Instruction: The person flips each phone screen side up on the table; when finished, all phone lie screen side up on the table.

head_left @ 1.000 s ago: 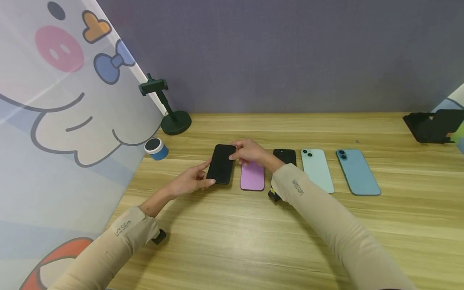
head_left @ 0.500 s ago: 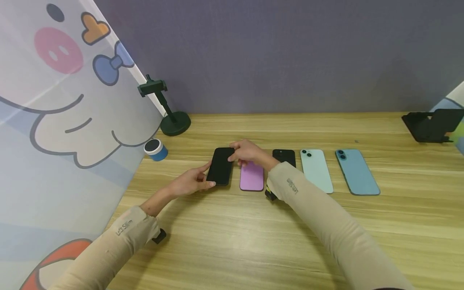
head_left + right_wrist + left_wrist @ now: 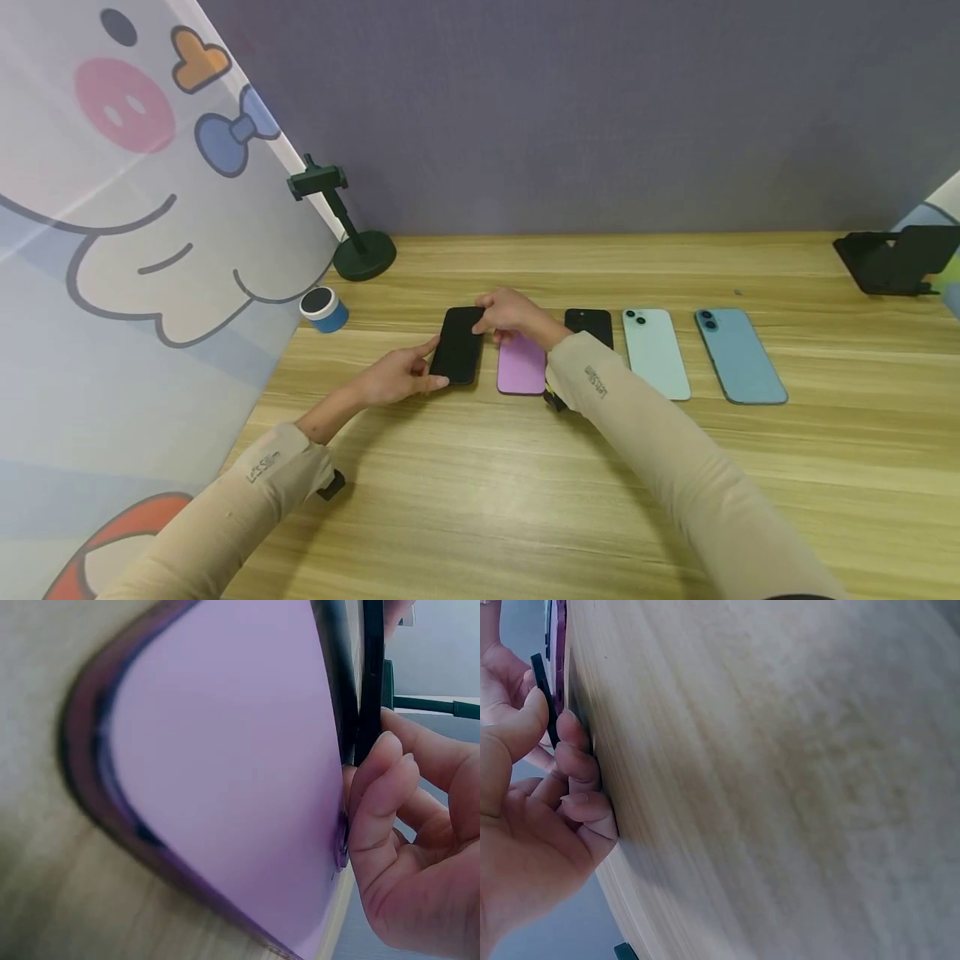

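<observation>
A black phone (image 3: pixel 457 346), dark face up, is between both hands at the left end of a row of phones. My left hand (image 3: pixel 395 377) pinches its lower left part, thumb on top and fingers underneath, as the left wrist view shows. At the upper right corner my right hand (image 3: pixel 513 315) pinches the phone between thumb and fingers. In the left wrist view the phone (image 3: pixel 546 697) looks slightly raised from the table. A purple phone (image 3: pixel 522 367) lies just right of it, under the right hand, its upper part hidden.
Right of the purple phone lie a black phone (image 3: pixel 588 323) partly behind the right sleeve, a mint phone (image 3: pixel 657 354) and a blue phone (image 3: pixel 741 357). A dark green phone stand (image 3: pixel 363 253) and a blue jar (image 3: pixel 324 310) stand at left; a black stand (image 3: pixel 896 260) is far right.
The held black phone has shifted slightly down in the head view, its top edge lower than before. Both hands keep their hold, and the right forearm has swung a little left.
</observation>
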Motion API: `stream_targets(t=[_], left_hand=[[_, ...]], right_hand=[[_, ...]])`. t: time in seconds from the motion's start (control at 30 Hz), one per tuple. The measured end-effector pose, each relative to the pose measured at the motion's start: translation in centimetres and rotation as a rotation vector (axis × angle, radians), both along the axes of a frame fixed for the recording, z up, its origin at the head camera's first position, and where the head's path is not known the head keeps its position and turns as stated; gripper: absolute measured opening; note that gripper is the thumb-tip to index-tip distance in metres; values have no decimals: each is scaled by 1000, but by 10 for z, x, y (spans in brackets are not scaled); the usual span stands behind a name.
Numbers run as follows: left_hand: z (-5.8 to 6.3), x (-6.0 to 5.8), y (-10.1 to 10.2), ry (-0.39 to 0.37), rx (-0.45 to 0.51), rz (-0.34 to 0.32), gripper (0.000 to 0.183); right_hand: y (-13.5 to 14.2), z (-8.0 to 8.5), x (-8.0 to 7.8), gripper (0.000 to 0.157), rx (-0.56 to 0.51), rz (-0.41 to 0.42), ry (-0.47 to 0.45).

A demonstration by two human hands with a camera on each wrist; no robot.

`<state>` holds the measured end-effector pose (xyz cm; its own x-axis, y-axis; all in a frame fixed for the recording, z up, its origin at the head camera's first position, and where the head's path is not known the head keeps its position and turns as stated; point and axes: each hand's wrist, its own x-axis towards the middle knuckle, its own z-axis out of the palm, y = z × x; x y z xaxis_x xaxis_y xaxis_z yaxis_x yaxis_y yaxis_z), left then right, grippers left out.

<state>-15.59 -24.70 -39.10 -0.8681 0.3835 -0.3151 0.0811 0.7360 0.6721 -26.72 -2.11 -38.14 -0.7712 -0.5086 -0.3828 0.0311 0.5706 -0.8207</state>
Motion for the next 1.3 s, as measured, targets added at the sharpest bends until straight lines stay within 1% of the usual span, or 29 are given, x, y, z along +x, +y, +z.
stream_targets(t=[0.13,0.3,0.47,0.63,0.87,0.93,1.03,1.13,1.3], left_hand=[[0,0,0,5,-8,12,87],[0,0,-1,20,-22,10,87],[2,-1,0,19,-55,1,87],[2,-4,2,0,-119,9,88],[5,-5,8,14,-207,0,92],[6,-4,9,22,-233,-5,93],[7,-3,11,31,-260,-5,94],[7,-2,12,40,-276,-2,95],[6,-1,12,46,-284,3,97]], right_hand=[[-2,2,0,66,28,1,18],[-4,2,0,67,77,21,55],[-6,1,1,64,164,46,115],[-9,2,2,63,255,61,183],[-10,3,2,65,295,97,216],[-9,4,3,64,318,112,247],[-7,6,5,62,373,147,324],[-4,8,8,61,400,157,364],[-3,10,11,62,404,147,363]])
